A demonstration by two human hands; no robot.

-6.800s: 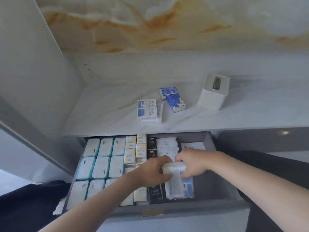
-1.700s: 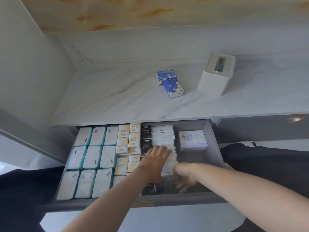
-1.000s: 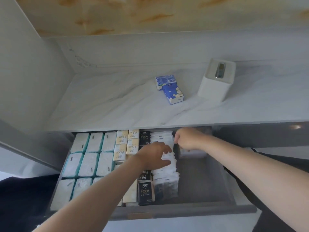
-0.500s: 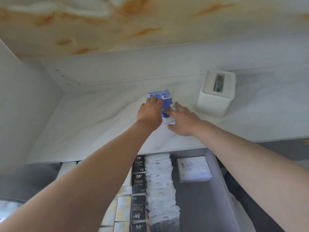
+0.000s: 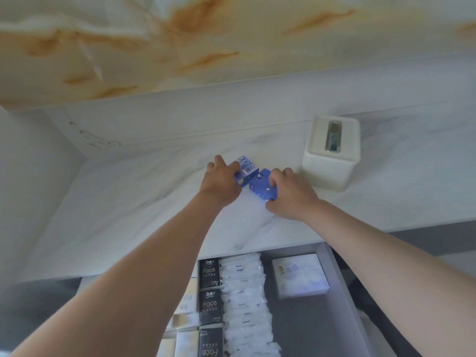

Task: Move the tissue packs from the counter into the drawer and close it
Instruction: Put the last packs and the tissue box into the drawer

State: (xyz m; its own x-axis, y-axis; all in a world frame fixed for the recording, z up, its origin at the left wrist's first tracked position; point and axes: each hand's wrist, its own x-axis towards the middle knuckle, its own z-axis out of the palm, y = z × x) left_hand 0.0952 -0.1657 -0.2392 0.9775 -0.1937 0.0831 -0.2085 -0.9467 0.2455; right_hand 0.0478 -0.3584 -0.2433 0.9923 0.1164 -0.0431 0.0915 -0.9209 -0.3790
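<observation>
Packs (image 5: 262, 185) seemingly under both hands (image 5: 257, 186)

Both bare forearms stretched forward, converging. Left hand (image 5: 221, 182) palm-down, fingers (image 5: 233, 167) curled over a blue pack (image 5: 246, 170). Right hand (image 5: 291, 194) just beside, knuckles up, fingers clamped on a second blue pack (image 5: 262, 186).

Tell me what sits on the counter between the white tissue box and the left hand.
In the head view: two blue tissue packs and the right hand gripping one.
</observation>
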